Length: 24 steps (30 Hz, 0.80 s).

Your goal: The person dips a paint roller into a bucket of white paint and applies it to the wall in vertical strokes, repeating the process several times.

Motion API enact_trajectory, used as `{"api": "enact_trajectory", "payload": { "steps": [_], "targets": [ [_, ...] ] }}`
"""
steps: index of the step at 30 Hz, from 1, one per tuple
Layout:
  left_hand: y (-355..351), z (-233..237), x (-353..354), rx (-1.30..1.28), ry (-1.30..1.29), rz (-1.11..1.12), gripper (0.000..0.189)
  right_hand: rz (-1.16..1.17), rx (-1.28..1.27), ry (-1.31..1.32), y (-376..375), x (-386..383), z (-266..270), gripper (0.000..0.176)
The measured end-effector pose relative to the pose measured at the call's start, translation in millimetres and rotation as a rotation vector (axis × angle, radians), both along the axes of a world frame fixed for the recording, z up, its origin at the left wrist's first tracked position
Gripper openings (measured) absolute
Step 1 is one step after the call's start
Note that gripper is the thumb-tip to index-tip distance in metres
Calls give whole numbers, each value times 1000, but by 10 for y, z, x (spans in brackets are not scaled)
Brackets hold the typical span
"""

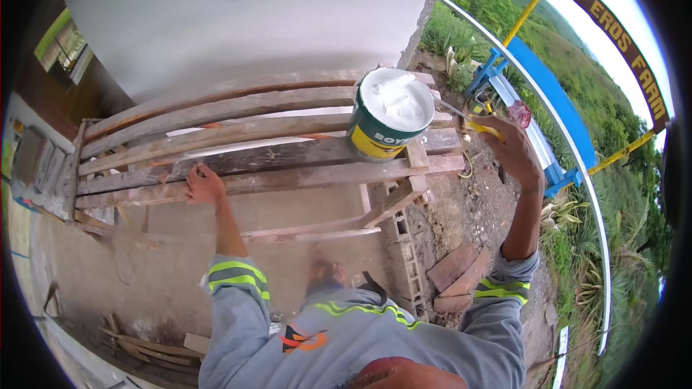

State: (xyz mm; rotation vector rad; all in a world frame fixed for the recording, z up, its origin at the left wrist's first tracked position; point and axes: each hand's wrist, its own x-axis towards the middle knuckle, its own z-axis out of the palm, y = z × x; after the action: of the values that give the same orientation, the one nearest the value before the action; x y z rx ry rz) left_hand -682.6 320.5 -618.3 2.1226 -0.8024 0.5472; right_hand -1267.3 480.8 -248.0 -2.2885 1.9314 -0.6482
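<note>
My right hand [520,150] is closed around the yellow handle of a paint roller [484,128]. Its metal rod runs left over the rim of a green and yellow paint bucket [378,138], and the white roller head lies in the thick white paint [398,104]. The bucket stands on the right end of a slatted wooden platform [288,126]. Farther left, my left hand [205,184] grips the platform's front wooden plank [303,178], its fingers bent over the top.
A pale plastered wall [252,21] rises behind the platform. Hollow concrete blocks [404,252] and reddish slabs [458,274] lie on the ground by its right end. A white rail [597,223] and a blue bench [559,108] stand at the right. Wood scraps [148,346] lie lower left.
</note>
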Motion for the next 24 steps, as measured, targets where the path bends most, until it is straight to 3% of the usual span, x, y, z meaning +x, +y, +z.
{"api": "enact_trajectory", "payload": {
  "steps": [4,9,12,16,24],
  "targets": [
    [-14,-14,2,-12,1,0,23,-135,184,56,208,39,166,29],
    [-2,8,-16,-12,-52,28,23,-149,122,-42,440,56,373,30],
    [-11,15,-14,-20,-42,12,23,-51,33,-85,107,31,71,30],
    [-18,-14,8,-9,-13,7,24,-65,110,60,169,102,88,31],
    [22,47,-14,41,15,-11,27,-336,-124,-129,744,206,259,33]
  ]
}}
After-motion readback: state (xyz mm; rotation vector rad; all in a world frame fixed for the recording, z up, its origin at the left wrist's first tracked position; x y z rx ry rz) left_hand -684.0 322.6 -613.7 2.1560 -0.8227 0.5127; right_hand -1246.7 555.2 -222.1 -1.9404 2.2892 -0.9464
